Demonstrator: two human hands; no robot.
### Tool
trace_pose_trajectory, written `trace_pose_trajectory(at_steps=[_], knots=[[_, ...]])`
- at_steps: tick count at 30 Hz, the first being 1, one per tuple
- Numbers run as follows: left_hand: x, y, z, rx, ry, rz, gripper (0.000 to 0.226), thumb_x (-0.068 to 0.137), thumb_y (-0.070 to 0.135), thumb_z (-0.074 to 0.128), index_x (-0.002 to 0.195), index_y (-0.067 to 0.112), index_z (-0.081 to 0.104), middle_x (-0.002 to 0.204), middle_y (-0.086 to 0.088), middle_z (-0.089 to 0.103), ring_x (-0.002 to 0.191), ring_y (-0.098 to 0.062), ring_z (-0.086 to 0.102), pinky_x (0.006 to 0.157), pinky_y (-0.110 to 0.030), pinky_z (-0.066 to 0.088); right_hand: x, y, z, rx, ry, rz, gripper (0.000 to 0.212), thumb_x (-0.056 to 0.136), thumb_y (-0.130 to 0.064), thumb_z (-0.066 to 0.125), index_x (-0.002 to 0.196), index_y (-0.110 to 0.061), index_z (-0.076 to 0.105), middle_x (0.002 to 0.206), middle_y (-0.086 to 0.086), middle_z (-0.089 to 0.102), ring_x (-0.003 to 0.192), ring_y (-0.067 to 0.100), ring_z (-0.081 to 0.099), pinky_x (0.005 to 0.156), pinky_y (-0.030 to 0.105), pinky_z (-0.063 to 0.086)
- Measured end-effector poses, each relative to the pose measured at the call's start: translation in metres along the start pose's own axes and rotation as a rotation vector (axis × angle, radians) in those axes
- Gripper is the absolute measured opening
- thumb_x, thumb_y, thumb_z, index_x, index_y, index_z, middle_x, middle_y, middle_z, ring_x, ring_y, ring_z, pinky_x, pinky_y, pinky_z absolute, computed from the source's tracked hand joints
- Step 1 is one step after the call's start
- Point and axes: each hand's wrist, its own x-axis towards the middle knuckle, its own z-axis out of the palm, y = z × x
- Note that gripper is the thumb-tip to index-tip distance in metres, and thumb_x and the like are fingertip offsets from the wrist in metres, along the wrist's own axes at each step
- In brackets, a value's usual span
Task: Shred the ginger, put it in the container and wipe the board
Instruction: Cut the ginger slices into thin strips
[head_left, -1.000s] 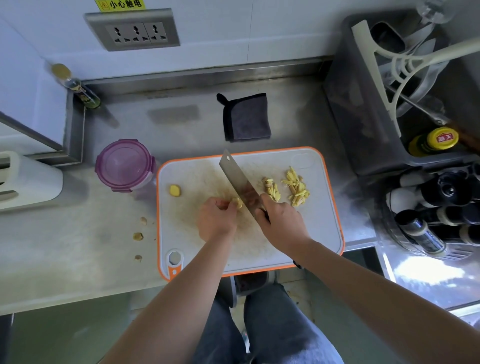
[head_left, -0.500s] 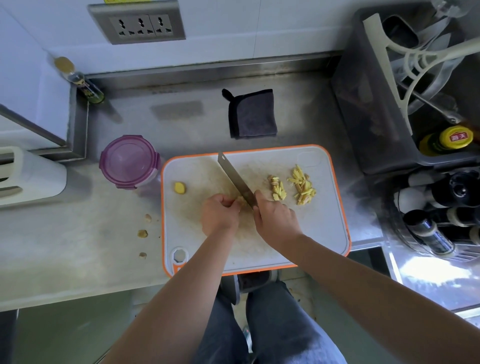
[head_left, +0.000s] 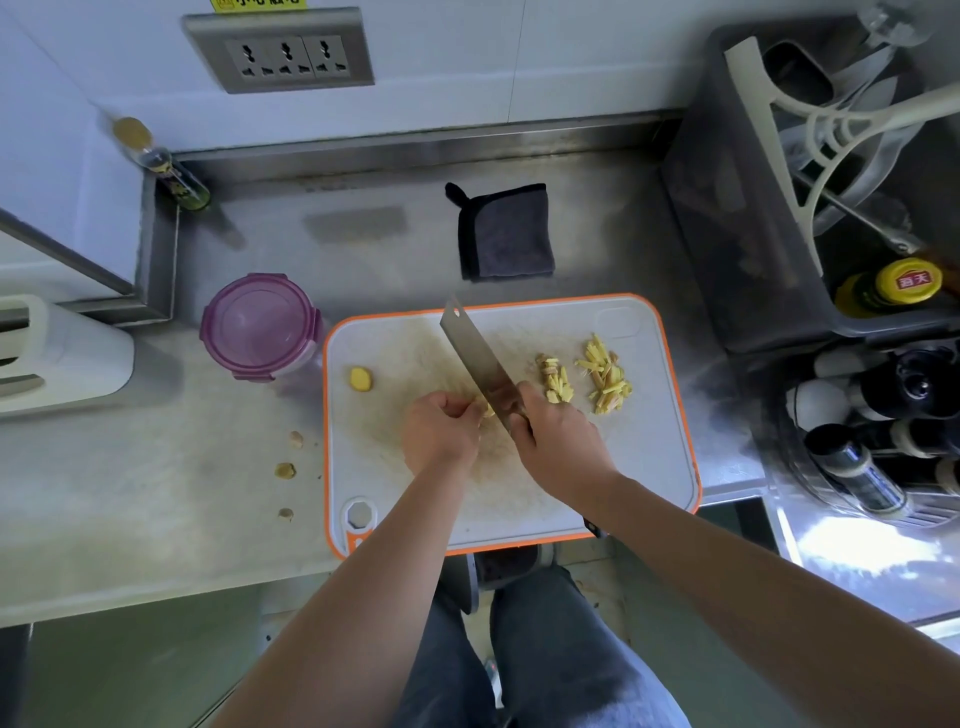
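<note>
The ginger (head_left: 487, 410) lay near the middle of the board (head_left: 649, 452), a small piece pinned under the curled fingertips of the left grip (head_left: 441, 434). The blade of the knife (head_left: 478, 358) stood against its right side. The right grip (head_left: 558, 441) was wrapped round the knife handle, with the blade tip pointing away toward the board's far left. From my station I could not tell whether the edge was touching the board.

Two small heaps of shreds (head_left: 605, 382) lay just right of the blade. One round slice (head_left: 360, 378) sat apart near the board's left edge.

The container (head_left: 260, 327), purple lid on, stood on the bench (head_left: 130, 493) just beside the board's far left corner. A dark cloth (head_left: 506, 231) lay folded behind the board, and a few scraps (head_left: 285, 470) dotted the bench to its left.

I judged the job to be in its first step: some ginger shredded, the held piece and the slice not yet cut. The next move, as I read it, called for thin, close cuts with the left fingertips tucked back, the piece being so small. After that the lid would have to come off before any shreds went in, and the cloth was at hand for the wipe.
</note>
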Motion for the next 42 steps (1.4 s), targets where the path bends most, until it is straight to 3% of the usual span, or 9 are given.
trace_pose_trajectory(at_steps=[16, 21, 26, 30, 36, 42], knots=[[-0.004, 0.004, -0.002, -0.02, 0.0, 0.003, 0.017, 0.081, 0.025, 0.076, 0.067, 0.023, 0.066, 0.066, 0.002, 0.071, 0.066, -0.018, 0.07, 0.07, -0.038, 0.059, 0.003, -0.004, 0.009, -0.045, -0.034, 0.032, 0.024, 0.101, -0.024, 0.033, 0.122, -0.013, 0.04, 0.078, 0.006, 0.053, 0.068, 0.025, 0.048, 0.062, 0.032, 0.038], [-0.005, 0.005, -0.003, -0.028, 0.005, -0.014, 0.018, 0.08, 0.024, 0.076, 0.066, 0.023, 0.065, 0.062, 0.003, 0.07, 0.063, -0.017, 0.069, 0.068, -0.037, 0.06, 0.008, -0.003, 0.009, 0.084, 0.026, 0.085, 0.026, 0.1, -0.024, 0.035, 0.122, -0.012, 0.042, 0.069, 0.003, 0.052, 0.064, 0.025, 0.051, 0.057, 0.032, 0.039], [-0.005, 0.006, -0.003, -0.033, -0.006, -0.024, 0.023, 0.081, 0.022, 0.076, 0.062, 0.024, 0.064, 0.06, 0.004, 0.069, 0.062, -0.017, 0.069, 0.068, -0.039, 0.06, 0.002, 0.0, -0.001, 0.072, 0.014, 0.013, 0.02, 0.1, -0.023, 0.035, 0.116, -0.013, 0.043, 0.058, -0.002, 0.043, 0.052, 0.016, 0.043, 0.049, 0.028, 0.031], [-0.006, 0.006, -0.003, -0.031, -0.002, -0.024, 0.024, 0.08, 0.021, 0.076, 0.06, 0.023, 0.063, 0.06, 0.002, 0.069, 0.064, -0.02, 0.07, 0.069, -0.04, 0.06, -0.001, -0.002, -0.003, 0.014, -0.02, 0.002, 0.019, 0.099, -0.024, 0.035, 0.114, -0.014, 0.043, 0.06, -0.001, 0.041, 0.06, 0.023, 0.044, 0.055, 0.029, 0.033], [-0.006, 0.005, -0.003, -0.027, 0.001, -0.01, 0.021, 0.081, 0.022, 0.076, 0.063, 0.025, 0.064, 0.064, 0.003, 0.07, 0.066, -0.017, 0.07, 0.068, -0.036, 0.059, -0.011, -0.002, -0.005, -0.018, -0.067, 0.015, 0.021, 0.1, -0.023, 0.034, 0.118, -0.014, 0.041, 0.073, 0.004, 0.052, 0.068, 0.023, 0.052, 0.059, 0.031, 0.039], [-0.004, 0.004, -0.002, -0.028, 0.002, 0.004, 0.026, 0.08, 0.019, 0.077, 0.06, 0.027, 0.062, 0.065, 0.001, 0.07, 0.066, -0.019, 0.07, 0.067, -0.036, 0.059, -0.011, -0.006, 0.001, -0.016, -0.071, 0.036, 0.022, 0.101, -0.022, 0.034, 0.119, -0.012, 0.041, 0.072, 0.003, 0.049, 0.067, 0.023, 0.049, 0.06, 0.031, 0.036]])
